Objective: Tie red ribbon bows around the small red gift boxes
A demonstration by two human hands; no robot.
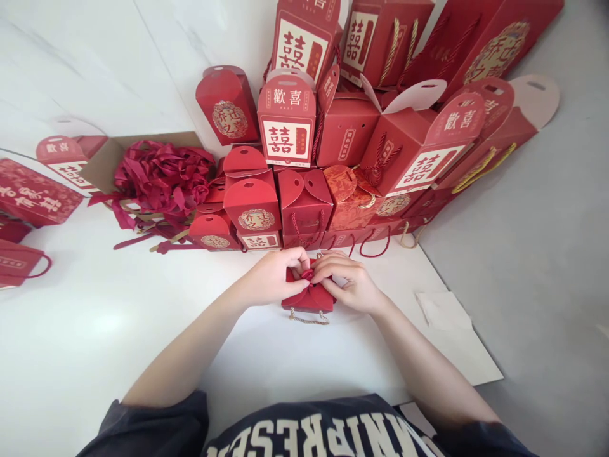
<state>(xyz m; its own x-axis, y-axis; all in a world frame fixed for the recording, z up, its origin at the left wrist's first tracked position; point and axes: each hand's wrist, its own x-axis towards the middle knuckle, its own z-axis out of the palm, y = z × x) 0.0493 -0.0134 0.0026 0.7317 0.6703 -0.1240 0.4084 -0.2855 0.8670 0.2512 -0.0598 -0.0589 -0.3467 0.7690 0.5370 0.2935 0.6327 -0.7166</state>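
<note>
A small red gift box [307, 304] with a beige rope handle [309, 319] sits on the white table in front of me. Over its top, a dark red ribbon [308, 275] is gathered at the middle. My left hand [280, 274] pinches this ribbon from the left, thumb and fingers closed on it. From the right, my right hand [349, 279] closes its fingertips on the ribbon too. Both hands partly cover the box top, and the exact form of the knot or bow is hidden between the fingers.
Stacked red gift boxes [252, 212] line the back against the wall, right behind my hands. A cardboard box [102, 162] heaped with red ribbons [164, 174] stands back left. More red boxes [35, 193] lie far left. A white paper [442, 311] is at the right.
</note>
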